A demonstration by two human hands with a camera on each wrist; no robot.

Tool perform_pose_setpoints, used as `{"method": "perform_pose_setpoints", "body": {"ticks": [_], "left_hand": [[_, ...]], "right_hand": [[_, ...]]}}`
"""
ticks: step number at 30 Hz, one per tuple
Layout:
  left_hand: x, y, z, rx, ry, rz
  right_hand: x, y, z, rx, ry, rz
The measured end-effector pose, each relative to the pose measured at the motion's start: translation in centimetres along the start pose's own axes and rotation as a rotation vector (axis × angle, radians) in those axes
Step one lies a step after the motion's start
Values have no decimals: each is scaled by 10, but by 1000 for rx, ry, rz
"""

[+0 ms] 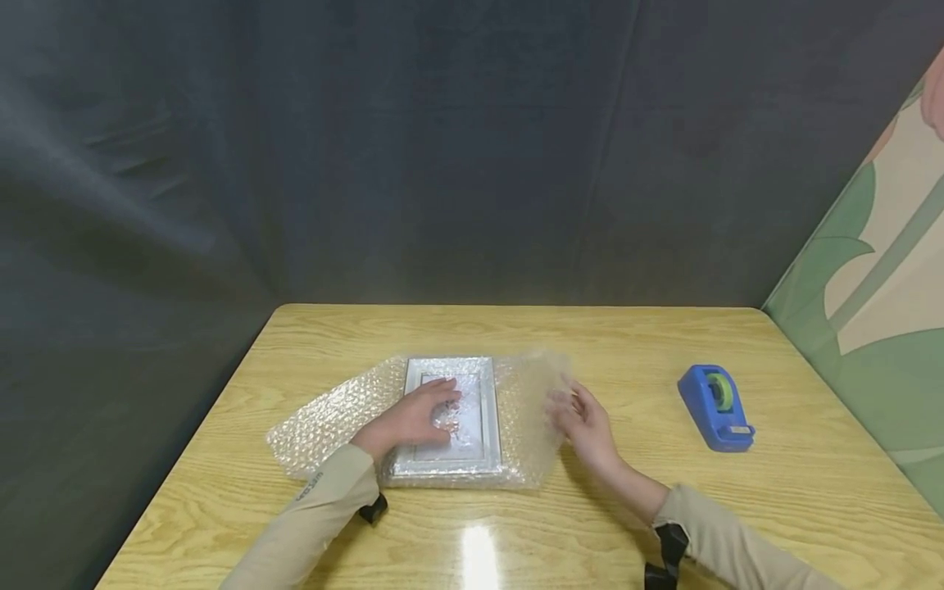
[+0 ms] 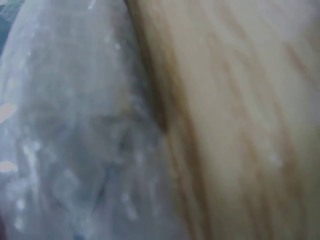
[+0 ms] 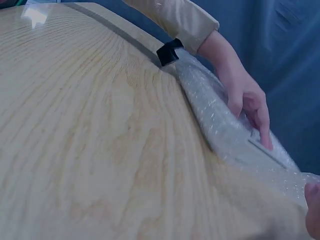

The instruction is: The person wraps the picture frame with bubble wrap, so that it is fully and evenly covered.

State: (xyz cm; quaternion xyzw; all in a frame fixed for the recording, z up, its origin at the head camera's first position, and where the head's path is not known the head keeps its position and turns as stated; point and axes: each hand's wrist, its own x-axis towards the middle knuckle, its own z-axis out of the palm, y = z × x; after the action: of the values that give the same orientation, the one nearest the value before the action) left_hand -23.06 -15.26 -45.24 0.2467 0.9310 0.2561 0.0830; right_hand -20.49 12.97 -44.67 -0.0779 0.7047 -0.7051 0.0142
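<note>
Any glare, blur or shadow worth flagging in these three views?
Head: bright glare low on the table, right hand slightly blurred; left wrist: bubble wrap and table both out of focus; right wrist: bluish cast, glare at top left, soft shadow at lower right.

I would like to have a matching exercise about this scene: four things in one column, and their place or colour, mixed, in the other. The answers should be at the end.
Things:
1. Frame
2. Tape dispenser
3. Left hand
4. Right hand

Place or colour:
A. At the right end of the wrap, in the head view
B. Blue
C. Over the frame
D. Silver-grey

Right pairs: 1-D, 2-B, 3-C, 4-A
</note>
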Motion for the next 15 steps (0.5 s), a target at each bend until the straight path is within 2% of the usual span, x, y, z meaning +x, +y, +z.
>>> {"method": "perform_pose_setpoints", "body": {"ticks": [6, 15], "left_hand": [[1, 0, 1, 6, 7, -1], [2, -1, 1, 26, 9, 2]], "right_hand": [[7, -11, 18, -82, -62, -121], [15, -16, 53, -47, -110, -224]]}}
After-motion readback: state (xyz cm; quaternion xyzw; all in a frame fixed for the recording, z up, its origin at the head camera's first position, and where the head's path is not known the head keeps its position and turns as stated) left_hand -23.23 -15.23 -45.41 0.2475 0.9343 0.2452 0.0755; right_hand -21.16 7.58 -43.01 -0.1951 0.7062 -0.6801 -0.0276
